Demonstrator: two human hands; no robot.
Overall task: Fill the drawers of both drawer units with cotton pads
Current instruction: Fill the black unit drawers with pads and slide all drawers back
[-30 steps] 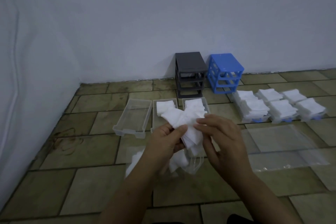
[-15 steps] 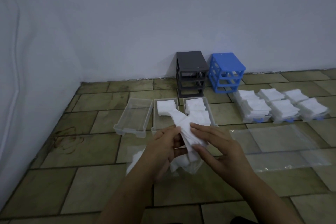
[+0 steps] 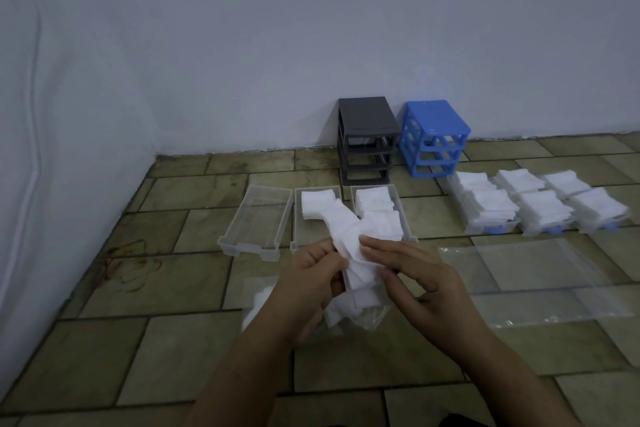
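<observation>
My left hand (image 3: 308, 282) and my right hand (image 3: 415, 282) hold a slanting stack of white cotton pads (image 3: 349, 243) between them, low over the floor. Three clear drawers lie just beyond: the left drawer (image 3: 256, 222) has nothing in it, the middle drawer (image 3: 298, 218) has pads at its far end, the right drawer (image 3: 398, 204) is full of pads. A dark grey drawer unit (image 3: 367, 139) and a blue drawer unit (image 3: 433, 139) stand against the wall, both without drawers.
Three blue-handled drawers (image 3: 495, 208) heaped with pads sit at the right. Flat clear plastic bags (image 3: 540, 270) lie on the tiles to my right, and an opened bag with pads (image 3: 263, 302) lies under my hands. Walls close off the left and back.
Both hands have come down and nearer to me with the stack. The stack has lengthened into a slant between my fingers.
</observation>
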